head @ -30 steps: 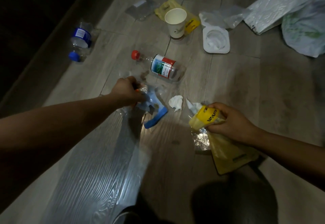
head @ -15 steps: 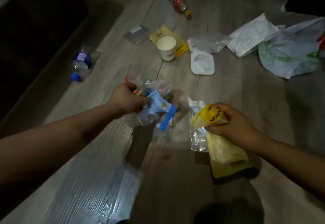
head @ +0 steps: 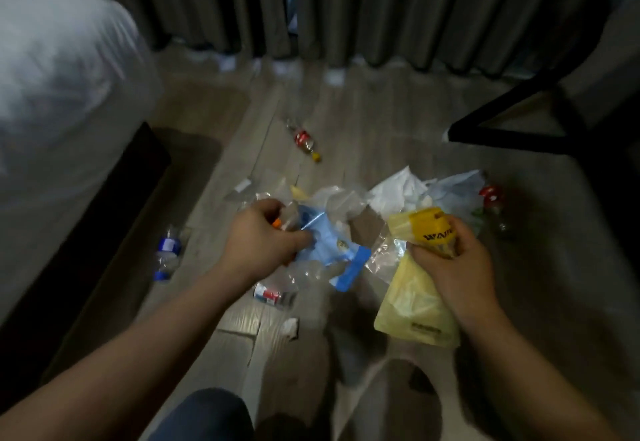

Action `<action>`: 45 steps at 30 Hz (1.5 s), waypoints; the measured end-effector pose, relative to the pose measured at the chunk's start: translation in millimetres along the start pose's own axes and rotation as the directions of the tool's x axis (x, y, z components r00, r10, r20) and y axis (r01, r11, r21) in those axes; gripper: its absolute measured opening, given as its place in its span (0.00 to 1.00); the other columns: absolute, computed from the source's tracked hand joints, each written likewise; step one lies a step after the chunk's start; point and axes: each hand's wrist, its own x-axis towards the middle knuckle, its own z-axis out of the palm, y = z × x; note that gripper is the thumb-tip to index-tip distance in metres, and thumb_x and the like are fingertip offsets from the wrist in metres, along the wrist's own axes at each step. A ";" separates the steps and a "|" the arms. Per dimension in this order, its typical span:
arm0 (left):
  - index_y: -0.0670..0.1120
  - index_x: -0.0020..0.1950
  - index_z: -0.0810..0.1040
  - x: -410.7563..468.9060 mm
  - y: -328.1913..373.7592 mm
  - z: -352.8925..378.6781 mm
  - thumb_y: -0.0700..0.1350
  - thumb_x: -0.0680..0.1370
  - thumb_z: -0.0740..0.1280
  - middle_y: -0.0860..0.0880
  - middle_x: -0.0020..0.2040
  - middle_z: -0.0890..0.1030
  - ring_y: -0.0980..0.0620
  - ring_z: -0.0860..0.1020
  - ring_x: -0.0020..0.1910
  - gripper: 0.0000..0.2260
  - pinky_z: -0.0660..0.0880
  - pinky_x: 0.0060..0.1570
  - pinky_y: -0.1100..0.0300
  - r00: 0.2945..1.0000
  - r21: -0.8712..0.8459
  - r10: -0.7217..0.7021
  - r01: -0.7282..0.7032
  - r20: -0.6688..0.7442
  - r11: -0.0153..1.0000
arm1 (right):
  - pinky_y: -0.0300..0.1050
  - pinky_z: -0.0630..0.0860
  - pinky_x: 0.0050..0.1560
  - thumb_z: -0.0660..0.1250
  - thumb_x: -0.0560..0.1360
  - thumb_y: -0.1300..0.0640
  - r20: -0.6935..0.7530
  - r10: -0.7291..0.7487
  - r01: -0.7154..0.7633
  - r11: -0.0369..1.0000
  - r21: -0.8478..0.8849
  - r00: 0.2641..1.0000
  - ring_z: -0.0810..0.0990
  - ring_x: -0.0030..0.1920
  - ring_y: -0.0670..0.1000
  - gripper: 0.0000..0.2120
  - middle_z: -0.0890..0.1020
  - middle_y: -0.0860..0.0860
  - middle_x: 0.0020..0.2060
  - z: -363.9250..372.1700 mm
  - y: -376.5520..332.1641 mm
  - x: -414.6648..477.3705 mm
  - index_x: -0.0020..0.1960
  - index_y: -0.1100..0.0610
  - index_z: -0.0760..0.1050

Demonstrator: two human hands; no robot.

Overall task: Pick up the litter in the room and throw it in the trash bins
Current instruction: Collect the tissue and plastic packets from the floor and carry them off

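Both hands were clenched on litter above the floor (head: 346,122). The left hand (head: 263,236) gripped a crumpled blue and clear plastic wrapper (head: 334,250), with something orange (head: 276,231) showing between its fingers. The right hand (head: 450,260) pinched the folded top of a yellow plastic bag (head: 415,298), together with a clear plastic sheet (head: 384,253) that hung beside it.

More litter lay on the floor. A crushed bottle with a blue label (head: 167,253) lay near the left edge, by the dark base of the bed (head: 52,77). A small bottle with a red and blue label (head: 273,296) lay just below the left hand, and a white tissue wad (head: 290,328) was near it. A red-labelled bottle with a yellow cap (head: 305,140) sat toward the curtains (head: 346,7). White plastic bags (head: 398,194) were heaped behind the hands, with a red-capped bottle (head: 491,198) at their right side.
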 end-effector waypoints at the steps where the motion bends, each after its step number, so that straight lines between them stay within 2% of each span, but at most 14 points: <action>1: 0.43 0.47 0.78 -9.6 28.7 -10.5 0.44 0.67 0.77 0.46 0.37 0.81 0.58 0.80 0.28 0.13 0.74 0.24 0.70 1.000 -0.018 0.014 -0.014 0.001 1.000 | 0.39 0.75 0.42 0.76 0.66 0.63 -0.027 -0.001 0.001 1.000 0.008 1.000 0.80 0.42 0.43 0.18 0.82 0.44 0.41 -12.1 -29.0 -6.1 0.50 0.45 0.76; 4: 0.46 0.45 0.78 -37.7 112.6 -41.9 0.45 0.66 0.76 0.46 0.37 0.82 0.53 0.82 0.30 0.11 0.81 0.29 0.60 0.998 -0.044 0.062 -0.063 -0.019 0.997 | 0.26 0.72 0.37 0.74 0.67 0.63 -0.106 -0.022 0.025 0.999 0.027 0.994 0.79 0.39 0.34 0.20 0.81 0.34 0.40 -52.3 -111.8 -24.7 0.50 0.42 0.75; 6: 0.47 0.43 0.78 -58.1 166.6 -62.0 0.45 0.65 0.76 0.45 0.36 0.83 0.49 0.82 0.30 0.11 0.82 0.32 0.54 0.997 -0.058 0.074 -0.076 -0.039 0.995 | 0.28 0.72 0.38 0.74 0.66 0.61 -0.151 -0.030 0.034 0.999 0.025 0.988 0.79 0.41 0.34 0.21 0.81 0.34 0.41 -80.9 -167.4 -38.7 0.51 0.40 0.75; 11: 0.44 0.44 0.79 -120.4 298.3 -111.5 0.46 0.64 0.77 0.44 0.35 0.82 0.49 0.81 0.31 0.13 0.81 0.30 0.55 0.993 -0.071 0.110 -0.113 -0.045 0.991 | 0.29 0.70 0.37 0.74 0.66 0.60 -0.204 -0.076 0.077 0.997 -0.004 0.976 0.79 0.41 0.34 0.22 0.81 0.35 0.42 -156.3 -310.9 -77.5 0.47 0.34 0.73; 16: 0.42 0.43 0.79 -192.2 429.8 -156.3 0.43 0.64 0.76 0.42 0.36 0.81 0.44 0.81 0.33 0.12 0.81 0.34 0.47 0.985 -0.088 0.167 -0.170 -0.046 0.982 | 0.34 0.71 0.40 0.74 0.65 0.59 -0.272 -0.120 0.116 0.993 -0.031 0.955 0.79 0.41 0.35 0.23 0.81 0.33 0.42 -233.7 -450.4 -128.9 0.49 0.34 0.73; 18: 0.40 0.44 0.78 -216.6 475.1 -169.4 0.43 0.63 0.75 0.41 0.34 0.81 0.46 0.81 0.31 0.14 0.80 0.33 0.50 0.977 -0.107 0.205 -0.209 -0.053 0.972 | 0.34 0.71 0.38 0.74 0.65 0.56 -0.312 -0.146 0.137 0.989 -0.050 0.939 0.79 0.40 0.34 0.22 0.80 0.32 0.42 -261.1 -493.3 -149.7 0.50 0.35 0.72; 21: 0.37 0.44 0.77 -247.3 528.5 -182.3 0.41 0.63 0.74 0.39 0.31 0.78 0.54 0.76 0.24 0.14 0.74 0.25 0.64 0.959 -0.163 0.277 -0.282 -0.054 0.946 | 0.35 0.71 0.37 0.73 0.65 0.56 -0.384 -0.186 0.174 0.983 -0.066 0.904 0.79 0.41 0.33 0.23 0.80 0.32 0.42 -293.8 -540.5 -177.0 0.50 0.33 0.72; 24: 0.46 0.42 0.80 -270.8 558.8 -190.9 0.43 0.62 0.74 0.43 0.31 0.80 0.54 0.78 0.26 0.10 0.75 0.25 0.64 0.943 -0.225 0.329 -0.330 -0.044 0.917 | 0.35 0.72 0.39 0.74 0.65 0.58 -0.459 -0.238 0.218 0.971 -0.097 0.856 0.79 0.42 0.34 0.26 0.80 0.31 0.43 -314.2 -572.0 -200.4 0.51 0.31 0.72; 26: 0.52 0.41 0.80 -282.3 572.9 -196.6 0.47 0.60 0.74 0.47 0.33 0.81 0.55 0.79 0.28 0.11 0.74 0.25 0.66 0.925 -0.280 0.379 -0.366 -0.005 0.888 | 0.34 0.71 0.38 0.74 0.65 0.58 -0.513 -0.267 0.233 0.964 -0.130 0.816 0.78 0.42 0.33 0.26 0.79 0.30 0.43 -324.6 -587.1 -216.1 0.52 0.32 0.72; 29: 0.54 0.42 0.80 -294.7 588.7 -205.0 0.50 0.58 0.72 0.48 0.38 0.81 0.54 0.80 0.29 0.14 0.72 0.26 0.68 0.877 -0.330 0.476 -0.434 0.057 0.838 | 0.36 0.71 0.38 0.74 0.66 0.57 -0.609 -0.287 0.230 0.958 -0.173 0.739 0.78 0.42 0.34 0.25 0.79 0.31 0.44 -335.1 -603.4 -244.2 0.56 0.36 0.72; 33: 0.55 0.43 0.80 -302.1 595.1 -216.0 0.50 0.60 0.73 0.47 0.42 0.80 0.52 0.79 0.36 0.13 0.73 0.31 0.61 0.814 -0.288 0.567 -0.517 0.129 0.806 | 0.41 0.76 0.42 0.72 0.67 0.59 -0.725 -0.248 0.196 0.968 -0.158 0.643 0.80 0.43 0.39 0.22 0.82 0.39 0.43 -335.0 -614.0 -287.1 0.57 0.40 0.73; 37: 0.57 0.43 0.78 -312.7 590.0 -212.2 0.48 0.64 0.75 0.48 0.45 0.80 0.51 0.80 0.40 0.11 0.80 0.38 0.51 0.747 -0.295 0.613 -0.543 0.259 0.786 | 0.38 0.74 0.39 0.73 0.68 0.60 -0.814 -0.198 0.119 0.980 -0.159 0.545 0.79 0.43 0.37 0.22 0.81 0.35 0.44 -322.0 -616.3 -334.9 0.55 0.38 0.73; 41: 0.57 0.39 0.78 -343.2 583.3 -192.0 0.45 0.64 0.75 0.51 0.37 0.80 0.54 0.80 0.33 0.10 0.71 0.25 0.67 0.664 -0.345 0.634 -0.532 0.396 0.773 | 0.41 0.74 0.38 0.72 0.67 0.55 -0.899 -0.098 -0.024 0.993 -0.120 0.427 0.78 0.41 0.36 0.21 0.80 0.35 0.42 -319.6 -611.4 -396.2 0.53 0.35 0.73; 45: 0.57 0.38 0.77 -397.6 585.2 -174.1 0.47 0.62 0.75 0.53 0.35 0.80 0.61 0.79 0.33 0.09 0.67 0.20 0.72 0.549 -0.395 0.665 -0.537 0.507 0.745 | 0.38 0.69 0.34 0.73 0.66 0.58 -0.958 -0.050 -0.098 0.992 -0.080 0.281 0.78 0.40 0.35 0.20 0.80 0.33 0.41 -327.9 -610.2 -468.3 0.48 0.35 0.73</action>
